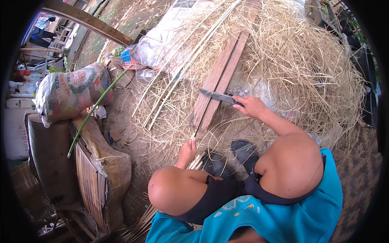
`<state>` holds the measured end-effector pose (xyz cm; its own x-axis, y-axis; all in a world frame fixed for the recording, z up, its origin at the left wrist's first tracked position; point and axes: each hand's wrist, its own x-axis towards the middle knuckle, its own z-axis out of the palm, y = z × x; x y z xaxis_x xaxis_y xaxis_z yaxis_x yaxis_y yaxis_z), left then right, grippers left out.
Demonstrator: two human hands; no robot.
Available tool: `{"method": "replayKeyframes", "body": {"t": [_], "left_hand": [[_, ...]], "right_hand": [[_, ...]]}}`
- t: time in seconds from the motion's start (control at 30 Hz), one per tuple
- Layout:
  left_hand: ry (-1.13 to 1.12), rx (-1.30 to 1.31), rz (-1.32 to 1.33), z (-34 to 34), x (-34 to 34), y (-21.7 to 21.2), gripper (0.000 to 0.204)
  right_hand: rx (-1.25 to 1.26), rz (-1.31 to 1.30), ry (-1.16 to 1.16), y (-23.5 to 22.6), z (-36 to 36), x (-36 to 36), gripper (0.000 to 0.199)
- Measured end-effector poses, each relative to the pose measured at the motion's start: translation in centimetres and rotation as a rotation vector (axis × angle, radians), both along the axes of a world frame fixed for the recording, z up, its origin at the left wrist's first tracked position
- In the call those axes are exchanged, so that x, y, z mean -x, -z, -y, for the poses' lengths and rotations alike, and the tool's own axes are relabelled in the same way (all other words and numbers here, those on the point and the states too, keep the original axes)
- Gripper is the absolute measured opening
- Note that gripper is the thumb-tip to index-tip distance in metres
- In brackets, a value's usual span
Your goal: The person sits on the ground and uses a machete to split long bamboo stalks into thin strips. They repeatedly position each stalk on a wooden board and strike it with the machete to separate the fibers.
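My right hand is closed round the handle of a knife, whose dark blade lies crosswise over a long wooden plank. A dark lengthwise line, a groove or gap, runs down the plank's middle. At the plank's near end, my left hand pinches the end of a thin strip that lines up with this dark line. Under the blade, whether the edge touches the strip cannot be made out. Several pale split strips lie to the left of the plank.
A large heap of curly shavings covers the right and far ground. To the left are a stuffed printed sack, a green stalk and a worn, broken seat. My sandalled feet are close to the plank's near end.
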<state>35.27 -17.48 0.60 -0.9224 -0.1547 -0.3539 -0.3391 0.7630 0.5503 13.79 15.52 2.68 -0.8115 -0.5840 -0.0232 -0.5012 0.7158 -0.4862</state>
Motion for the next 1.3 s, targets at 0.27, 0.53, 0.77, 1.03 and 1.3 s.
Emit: {"method": "replayKeyframes", "body": {"t": [0.27, 0.53, 0.77, 1.03, 1.3], "left_hand": [[-0.147, 0.065, 0.126, 1.1, -6.7, -1.5, 0.052], [-0.301, -0.101, 0.353, 7.0, -13.1, -0.1, 0.047], [0.05, 0.161, -0.075, 0.0, -0.6, 0.1, 0.037], [-0.02, 0.35, 0.184, 2.8, -6.2, -2.0, 0.039], [-0.109, -0.085, 0.034, 1.3, -1.6, -1.1, 0.048]], "right_hand": [[-0.044, -0.017, -0.052, 0.8, -0.7, 2.3, 0.041], [-0.062, 0.222, 0.456, -2.8, -4.0, 10.0, 0.041], [-0.058, 0.295, -0.289, -1.0, 4.1, -8.4, 0.052], [-0.107, 0.013, 0.589, 0.8, -9.0, 10.8, 0.039], [0.007, 0.039, 0.031, 3.3, 3.1, -0.9, 0.049]]}}
